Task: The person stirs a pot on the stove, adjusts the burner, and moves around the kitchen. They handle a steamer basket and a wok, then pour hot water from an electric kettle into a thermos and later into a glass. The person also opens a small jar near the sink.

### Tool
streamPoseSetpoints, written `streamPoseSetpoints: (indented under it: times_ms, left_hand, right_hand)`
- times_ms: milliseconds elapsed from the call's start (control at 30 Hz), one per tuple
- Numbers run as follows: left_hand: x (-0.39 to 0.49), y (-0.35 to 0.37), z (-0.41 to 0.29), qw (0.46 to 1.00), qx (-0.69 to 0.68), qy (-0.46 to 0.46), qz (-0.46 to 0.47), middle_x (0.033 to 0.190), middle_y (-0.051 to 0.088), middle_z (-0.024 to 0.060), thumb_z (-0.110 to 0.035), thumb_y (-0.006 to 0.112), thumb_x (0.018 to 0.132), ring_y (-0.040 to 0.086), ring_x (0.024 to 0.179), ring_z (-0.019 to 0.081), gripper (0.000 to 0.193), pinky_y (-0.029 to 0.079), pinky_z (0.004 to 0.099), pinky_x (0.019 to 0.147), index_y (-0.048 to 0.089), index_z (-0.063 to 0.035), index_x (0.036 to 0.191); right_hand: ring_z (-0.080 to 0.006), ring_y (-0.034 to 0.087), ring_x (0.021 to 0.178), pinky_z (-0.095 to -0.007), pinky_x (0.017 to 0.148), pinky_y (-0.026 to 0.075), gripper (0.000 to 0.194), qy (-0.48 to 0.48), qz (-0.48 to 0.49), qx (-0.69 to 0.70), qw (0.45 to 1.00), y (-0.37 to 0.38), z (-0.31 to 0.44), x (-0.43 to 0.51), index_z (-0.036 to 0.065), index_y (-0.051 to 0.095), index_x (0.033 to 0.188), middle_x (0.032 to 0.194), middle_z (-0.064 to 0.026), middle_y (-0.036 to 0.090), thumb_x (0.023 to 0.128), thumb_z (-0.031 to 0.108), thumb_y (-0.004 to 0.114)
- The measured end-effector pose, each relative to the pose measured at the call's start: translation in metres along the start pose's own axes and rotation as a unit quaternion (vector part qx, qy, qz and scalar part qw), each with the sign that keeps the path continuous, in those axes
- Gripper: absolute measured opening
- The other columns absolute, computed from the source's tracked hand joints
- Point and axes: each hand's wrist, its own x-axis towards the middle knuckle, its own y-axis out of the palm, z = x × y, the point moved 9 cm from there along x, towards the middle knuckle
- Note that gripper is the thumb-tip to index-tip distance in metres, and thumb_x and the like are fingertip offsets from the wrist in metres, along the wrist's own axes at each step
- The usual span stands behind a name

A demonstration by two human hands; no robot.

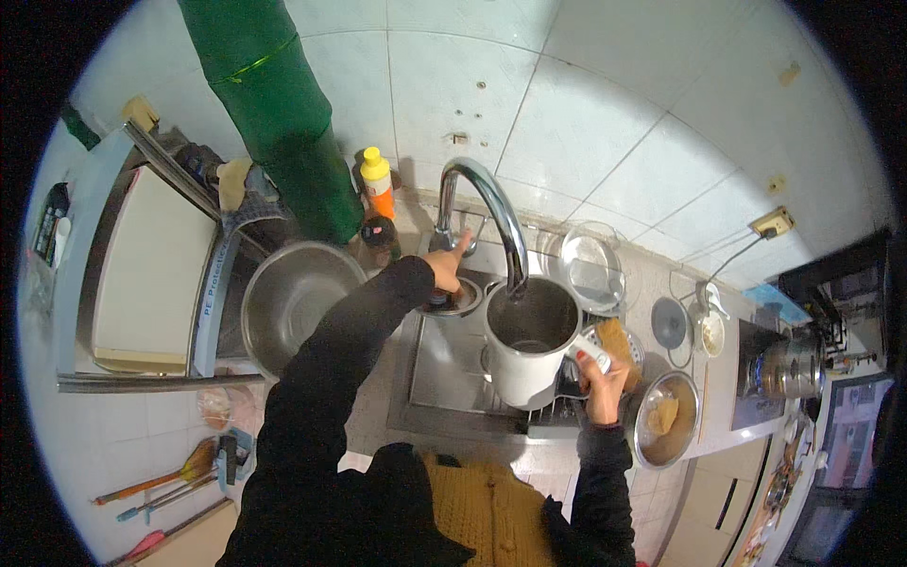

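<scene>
My right hand (602, 375) grips the handle of a white electric kettle body (521, 375), which stands lidless under the spout of a chrome faucet (496, 191). Some liquid seems to lie at the bottom of its steel inside. My left hand (448, 268) reaches to the faucet's base, with one finger extended by the lever; whether it touches the lever is unclear. Below that hand a round metal-rimmed item (464, 301) is partly hidden. The kettle is over the steel sink (453, 368).
Left of the sink sit a large steel bowl (301, 305), a yellow-capped bottle (377, 183) and a dark-lidded jar (378, 232). To the right are a glass lid (594, 269), a steel bowl with a yellowish piece (666, 418) and a pot (790, 368) on the stove.
</scene>
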Motion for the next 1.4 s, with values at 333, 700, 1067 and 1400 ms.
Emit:
streamPoseSetpoints:
  times_ms: [333, 700, 1067, 1400]
  left_hand:
    - [0.105, 0.011, 0.022, 0.979, -0.186, 0.08, 0.001, 0.109, 0.057, 0.0317, -0.016, 0.078, 0.066, 0.062, 0.075, 0.0275, 0.114, 0.05, 0.0366, 0.064, -0.001, -0.0172, 0.147]
    - [0.08, 0.009, 0.001, 0.988, 0.119, 0.099, 0.003, 0.102, 0.062, 0.0198, -0.018, 0.079, 0.059, 0.06, 0.097, 0.0292, 0.117, 0.047, 0.0326, 0.082, 0.002, -0.0183, 0.147]
    - [0.185, 0.039, 0.068, 0.993, -0.082, 0.052, -0.072, 0.099, 0.063, 0.0231, -0.026, 0.073, 0.057, 0.063, 0.091, 0.0339, 0.056, 0.052, 0.0419, 0.075, 0.06, 0.0043, 0.102]
    - [0.169, 0.031, 0.054, 0.99, -0.05, 0.114, -0.073, 0.075, 0.065, 0.0222, -0.02, 0.07, 0.04, 0.065, 0.073, 0.0327, 0.037, 0.052, 0.0391, 0.061, 0.067, 0.002, 0.07]
  right_hand:
    - [-0.0042, 0.045, 0.054, -0.0213, 0.048, 0.035, 0.02, -0.012, 0.056, -0.062, 0.996, 0.011, 0.002, 0.012, -0.002, 0.065, 0.073, 0.061, 0.0023, 0.056, 0.073, 0.017, 0.07]
    - [-0.0032, 0.047, 0.056, -0.0199, 0.052, 0.037, 0.019, 0.024, 0.095, -0.057, 0.994, 0.027, -0.002, 0.018, -0.003, 0.066, 0.075, 0.063, 0.0019, 0.058, 0.074, 0.015, 0.071]
    - [-0.0051, 0.054, 0.061, -0.0208, 0.057, 0.043, 0.02, 0.073, 0.081, -0.033, 0.994, 0.034, -0.012, 0.022, -0.005, 0.068, 0.085, 0.071, -0.002, 0.064, 0.076, 0.012, 0.069]
    - [-0.0039, 0.047, 0.054, -0.0201, 0.049, 0.035, 0.02, 0.11, 0.088, -0.06, 0.988, 0.04, -0.017, 0.021, -0.005, 0.068, 0.085, 0.065, 0.0004, 0.06, 0.078, 0.013, 0.068]
